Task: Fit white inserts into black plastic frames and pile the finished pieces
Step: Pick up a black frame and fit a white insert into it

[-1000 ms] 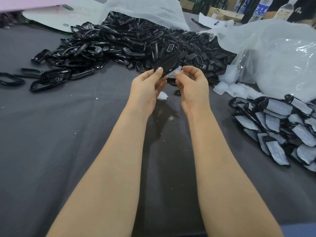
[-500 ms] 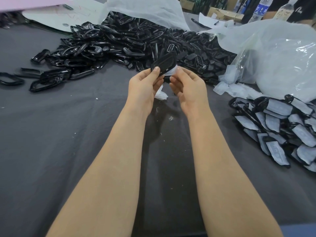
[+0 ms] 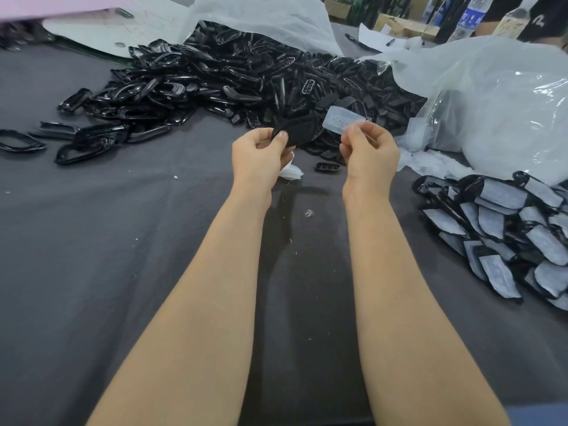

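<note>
So the left hand [image 3: 261,153] is pinching a black frame [image 3: 299,130] between thumb and curled fingers, holding it up over the near edge of the big heap of loose frames [image 3: 199,84]. The right hand [image 3: 370,155] is pinching a see-through white insert [image 3: 339,119] by one end, fingers curled in, just beside the frame. I can't tell if they're touching. Finished pieces [image 3: 504,229] are lying in a pile on the grey cloth [image 3: 92,272] off to the right, in front of a clear bag [image 3: 507,112].
</note>
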Available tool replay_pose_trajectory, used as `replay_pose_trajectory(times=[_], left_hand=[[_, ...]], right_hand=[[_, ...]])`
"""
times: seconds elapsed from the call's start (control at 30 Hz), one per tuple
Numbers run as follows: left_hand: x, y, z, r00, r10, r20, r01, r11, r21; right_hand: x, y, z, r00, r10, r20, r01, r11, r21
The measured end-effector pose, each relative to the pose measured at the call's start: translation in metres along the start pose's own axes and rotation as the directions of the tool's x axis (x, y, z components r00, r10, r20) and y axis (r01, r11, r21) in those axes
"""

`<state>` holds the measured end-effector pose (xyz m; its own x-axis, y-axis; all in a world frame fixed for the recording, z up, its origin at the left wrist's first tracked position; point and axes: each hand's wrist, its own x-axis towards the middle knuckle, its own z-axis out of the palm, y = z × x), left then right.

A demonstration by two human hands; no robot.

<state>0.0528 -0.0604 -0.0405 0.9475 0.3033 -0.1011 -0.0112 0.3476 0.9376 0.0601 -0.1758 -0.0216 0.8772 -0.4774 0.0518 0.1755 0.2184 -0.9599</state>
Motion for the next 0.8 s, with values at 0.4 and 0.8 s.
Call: replay_pose_trajectory(times=[0.4,0.8], left_hand=[[-0.005,0.001,0.003,0.986,0.151,0.075,-0.157,0.985,0.070],[-0.006,0.000,0.005,0.985,0.164,0.043,-0.167,0.984,0.069]], right_hand=[[-0.014,0.003,0.012,0.960,-0.042,0.275,0.074,0.992,-0.105],[0.000,0.006,-0.003,0.990,-0.138,-0.003,0.129,0.929,-0.348]])
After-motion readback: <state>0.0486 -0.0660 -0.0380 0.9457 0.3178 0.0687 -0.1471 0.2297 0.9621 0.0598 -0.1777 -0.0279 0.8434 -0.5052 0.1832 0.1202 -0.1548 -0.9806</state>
